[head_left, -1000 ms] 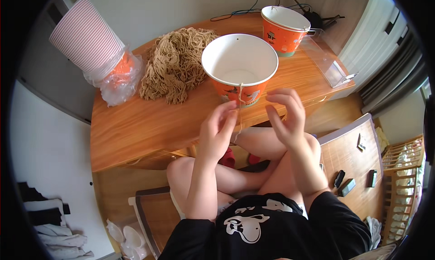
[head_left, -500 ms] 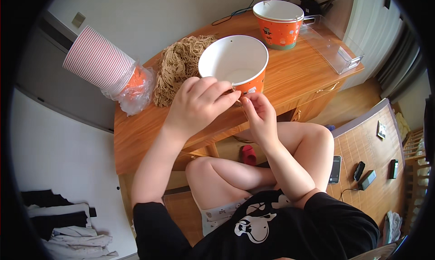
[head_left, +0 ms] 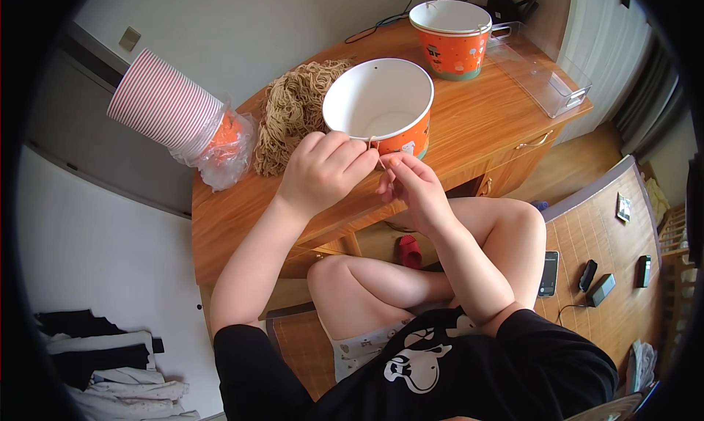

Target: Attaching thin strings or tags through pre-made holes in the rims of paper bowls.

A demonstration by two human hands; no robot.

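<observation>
Glossy paper bucket [head_left: 381, 105], varnished wooden table [head_left: 469, 120]

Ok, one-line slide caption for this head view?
Seated person's left hand and right hand work a thin string at the near rim of an orange paper bucket on a wooden table.

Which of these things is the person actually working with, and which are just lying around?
In use:
left hand and right hand, both at the rim of the orange paper bucket
thin string at that rim

Lying about:
pile of tan cord
second orange bucket
sleeve of stacked cups
clear plastic tray
</observation>
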